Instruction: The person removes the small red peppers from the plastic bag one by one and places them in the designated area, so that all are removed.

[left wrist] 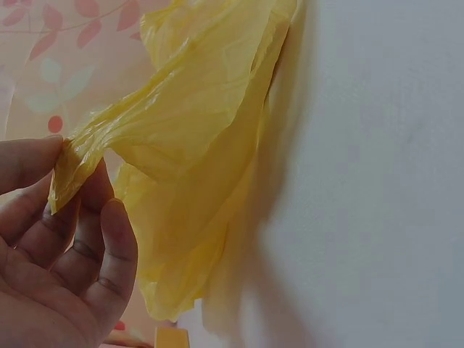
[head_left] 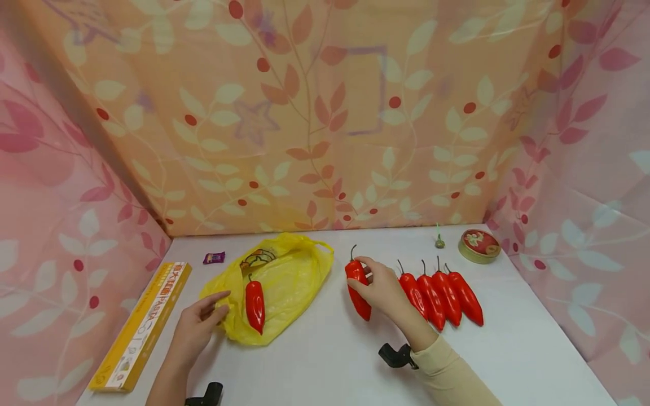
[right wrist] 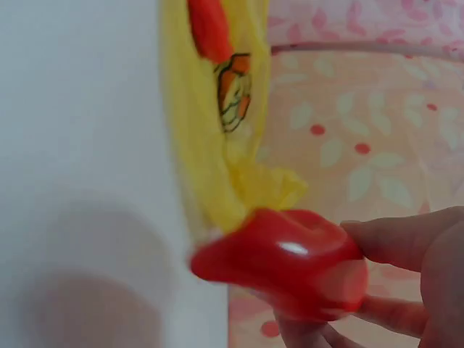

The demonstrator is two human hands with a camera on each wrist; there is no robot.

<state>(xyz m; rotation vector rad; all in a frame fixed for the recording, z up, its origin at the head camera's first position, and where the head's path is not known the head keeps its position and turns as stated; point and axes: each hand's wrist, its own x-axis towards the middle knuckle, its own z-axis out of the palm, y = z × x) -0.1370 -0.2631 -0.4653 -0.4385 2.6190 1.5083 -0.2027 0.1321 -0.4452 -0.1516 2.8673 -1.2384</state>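
My right hand point(head_left: 374, 285) grips a red pepper point(head_left: 358, 290) just above the white table point(head_left: 330, 349); the right wrist view shows that red pepper point(right wrist: 283, 264) close up between my fingers point(right wrist: 406, 239). My left hand point(head_left: 200, 324) pinches the edge of a yellow plastic bag point(head_left: 284, 276), and in the left wrist view my thumb and fingers point(left wrist: 80, 239) pinch the bag's lifted rim point(left wrist: 174, 130). Another red pepper point(head_left: 255, 304) lies on the bag. Several more red peppers point(head_left: 442, 296) lie in a row right of my right hand.
A yellow pasta box point(head_left: 142, 327) lies along the left table edge. A small purple wrapper point(head_left: 214, 257) sits behind the bag. A round tin point(head_left: 479, 246) and a small green stem point(head_left: 439, 241) are at the back right. Patterned cloth walls point(head_left: 315, 124) enclose the table.
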